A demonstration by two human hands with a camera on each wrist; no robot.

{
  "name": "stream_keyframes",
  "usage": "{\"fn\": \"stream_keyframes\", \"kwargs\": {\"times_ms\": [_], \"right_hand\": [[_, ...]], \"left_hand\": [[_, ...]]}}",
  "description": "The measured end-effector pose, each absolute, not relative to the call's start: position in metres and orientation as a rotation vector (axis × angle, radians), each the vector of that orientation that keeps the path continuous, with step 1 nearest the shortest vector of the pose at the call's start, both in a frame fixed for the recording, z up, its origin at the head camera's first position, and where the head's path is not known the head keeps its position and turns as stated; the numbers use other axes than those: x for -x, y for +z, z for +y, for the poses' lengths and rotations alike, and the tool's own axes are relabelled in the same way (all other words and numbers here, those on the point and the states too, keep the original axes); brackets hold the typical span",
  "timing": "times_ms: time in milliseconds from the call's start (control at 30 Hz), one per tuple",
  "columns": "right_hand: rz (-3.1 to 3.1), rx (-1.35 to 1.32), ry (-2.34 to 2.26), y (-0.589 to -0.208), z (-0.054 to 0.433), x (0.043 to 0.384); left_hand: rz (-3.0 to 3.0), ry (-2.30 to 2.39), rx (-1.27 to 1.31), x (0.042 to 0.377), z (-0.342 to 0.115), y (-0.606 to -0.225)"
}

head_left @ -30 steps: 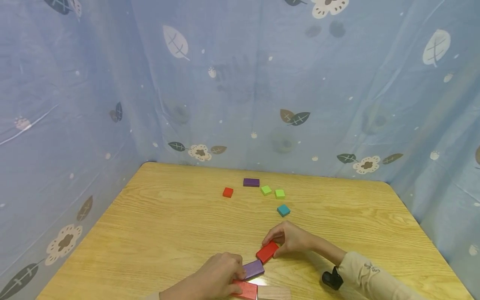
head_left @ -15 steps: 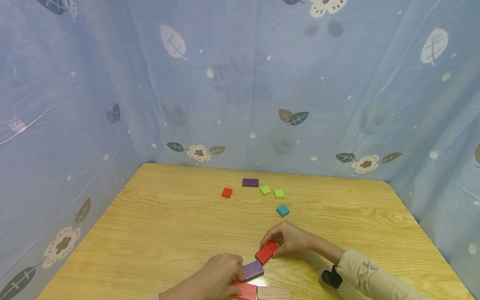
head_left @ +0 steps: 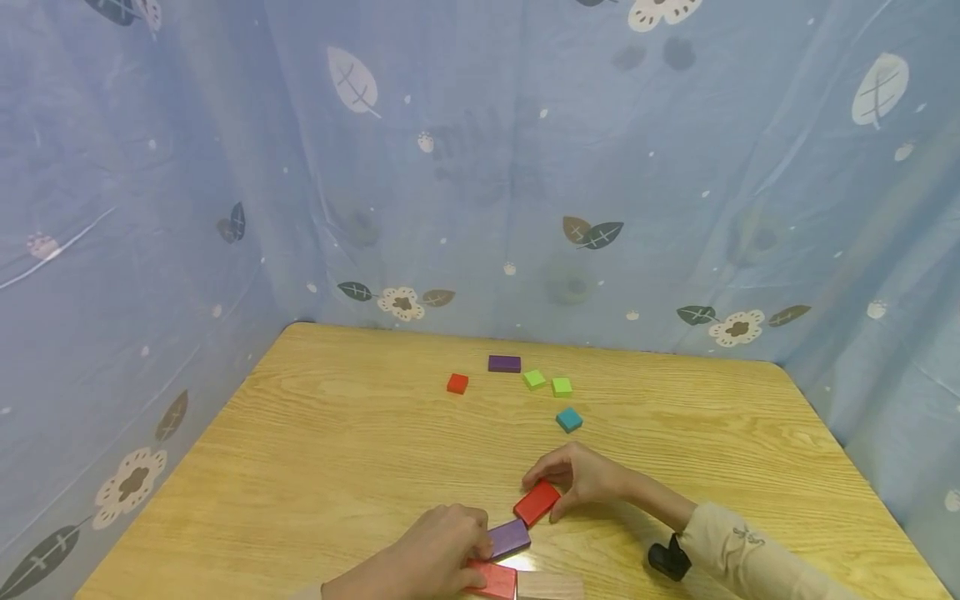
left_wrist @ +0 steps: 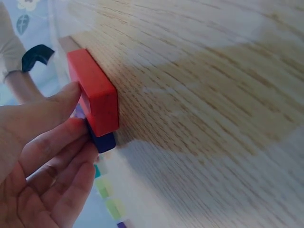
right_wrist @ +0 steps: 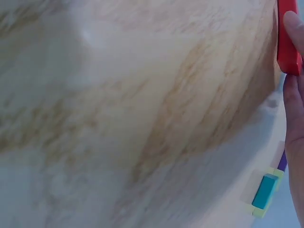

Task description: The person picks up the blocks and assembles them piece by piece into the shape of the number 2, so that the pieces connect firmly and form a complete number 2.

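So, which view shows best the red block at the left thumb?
The left wrist view: the red block looks large, two faces clear. In the head view, the left hand partly covers it. The right wrist view misses it.

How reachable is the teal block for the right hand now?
Probably yes: the teal block lies beyond the right hand, with only table between. But that hand's grip holds a red block, probably to be released first.

No letters, numbers, brands or labels can be read in any view; a small dark motif (head_left: 747, 535) stands on the right sleeve (head_left: 738, 557), too fine to tell whether it is lettering
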State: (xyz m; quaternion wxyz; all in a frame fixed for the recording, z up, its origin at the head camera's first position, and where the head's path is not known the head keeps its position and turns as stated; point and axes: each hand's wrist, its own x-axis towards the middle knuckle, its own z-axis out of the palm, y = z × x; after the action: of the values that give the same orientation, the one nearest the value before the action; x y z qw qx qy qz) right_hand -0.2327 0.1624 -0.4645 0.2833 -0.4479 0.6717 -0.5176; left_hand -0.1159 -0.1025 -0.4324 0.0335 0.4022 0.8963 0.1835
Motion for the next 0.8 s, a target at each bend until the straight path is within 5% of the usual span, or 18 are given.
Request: {"fn": "stream_keyframes", "kwargs": {"times_ms": [800], "right_hand": [[1.984, 0.907, -1.766, -0.446, 0.215, 0.274]], "left_hand": [[2.755, 0.615, -1.240, 0.115, -0.103, -0.433]]}}
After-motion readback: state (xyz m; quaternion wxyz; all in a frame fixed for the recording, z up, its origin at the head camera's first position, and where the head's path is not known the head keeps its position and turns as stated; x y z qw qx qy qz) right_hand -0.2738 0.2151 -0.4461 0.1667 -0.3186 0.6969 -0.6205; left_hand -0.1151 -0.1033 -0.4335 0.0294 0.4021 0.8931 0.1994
